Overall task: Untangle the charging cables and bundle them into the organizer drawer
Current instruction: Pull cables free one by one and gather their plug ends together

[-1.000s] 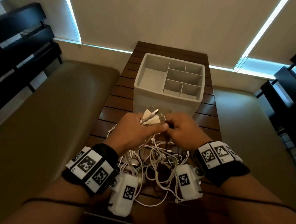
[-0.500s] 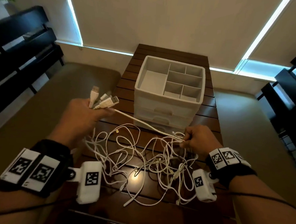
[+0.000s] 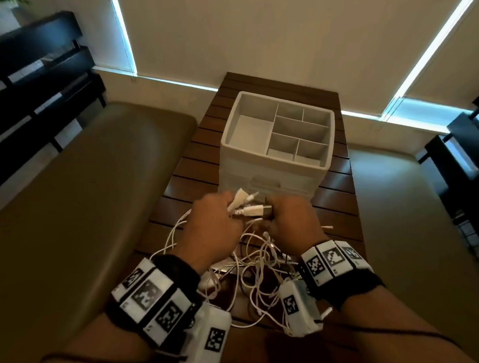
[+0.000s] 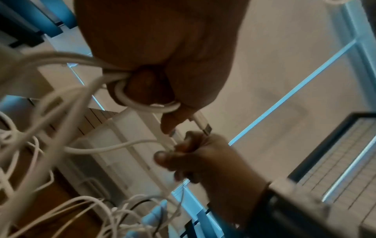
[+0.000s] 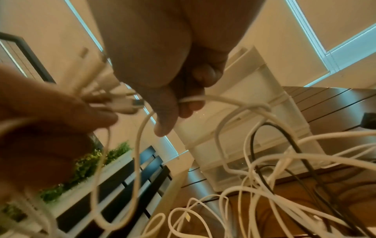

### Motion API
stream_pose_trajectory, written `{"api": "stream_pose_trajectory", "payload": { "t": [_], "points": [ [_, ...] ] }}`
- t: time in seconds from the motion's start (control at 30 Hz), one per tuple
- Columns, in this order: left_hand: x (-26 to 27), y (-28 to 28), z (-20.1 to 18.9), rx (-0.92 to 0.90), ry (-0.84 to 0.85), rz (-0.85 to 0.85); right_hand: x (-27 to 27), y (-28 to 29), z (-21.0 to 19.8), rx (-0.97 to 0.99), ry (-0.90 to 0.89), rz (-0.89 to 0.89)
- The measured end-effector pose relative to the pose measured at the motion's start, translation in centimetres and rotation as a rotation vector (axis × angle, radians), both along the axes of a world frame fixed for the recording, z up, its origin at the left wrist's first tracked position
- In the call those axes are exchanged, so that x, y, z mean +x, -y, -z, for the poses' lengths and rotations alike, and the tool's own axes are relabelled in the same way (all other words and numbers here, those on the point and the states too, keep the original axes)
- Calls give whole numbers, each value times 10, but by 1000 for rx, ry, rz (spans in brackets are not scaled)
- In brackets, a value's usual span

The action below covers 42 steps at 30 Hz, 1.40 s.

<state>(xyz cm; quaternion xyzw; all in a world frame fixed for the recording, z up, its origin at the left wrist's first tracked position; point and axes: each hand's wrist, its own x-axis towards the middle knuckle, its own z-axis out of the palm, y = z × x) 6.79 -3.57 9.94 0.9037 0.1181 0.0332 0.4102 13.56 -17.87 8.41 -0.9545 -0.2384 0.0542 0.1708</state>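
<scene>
A tangle of white charging cables [image 3: 258, 269] lies on the wooden slatted table [image 3: 340, 204], with one black cable [image 5: 284, 145] among them. My left hand [image 3: 216, 222] grips a bunch of cable ends [image 3: 248, 207] with the plugs sticking out toward the right. My right hand [image 3: 292, 221] is close beside it and pinches a white cable [image 5: 203, 97] between thumb and fingers. The white organizer [image 3: 275, 166] stands just beyond both hands, its top tray divided into compartments and its drawers closed.
A tan padded bench [image 3: 77, 199] runs along the table's left side, and tan floor lies to the right. Dark slatted furniture [image 3: 34, 84] stands at the far left and far right. A planter with green plants [image 5: 89, 169] shows in the right wrist view.
My left hand had swung out to the left with the plug ends, stretching a cable taut. It has come back to the middle, beside my right hand. The cable heap lies bunched again.
</scene>
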Motion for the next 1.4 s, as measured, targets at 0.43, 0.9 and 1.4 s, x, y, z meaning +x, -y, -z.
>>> {"api": "stream_pose_trajectory", "payload": {
  "t": [0.43,0.9,1.4],
  "points": [
    [10,-33,-46,-147,213,-210,16,42,25,190,-347,68],
    [0,-24,-43,-41,217,-223,16,12,-18,313,-95,-102],
    [-4,-12,-59,-360,290,-102,21,10,16,146,-390,-115]
  ]
}}
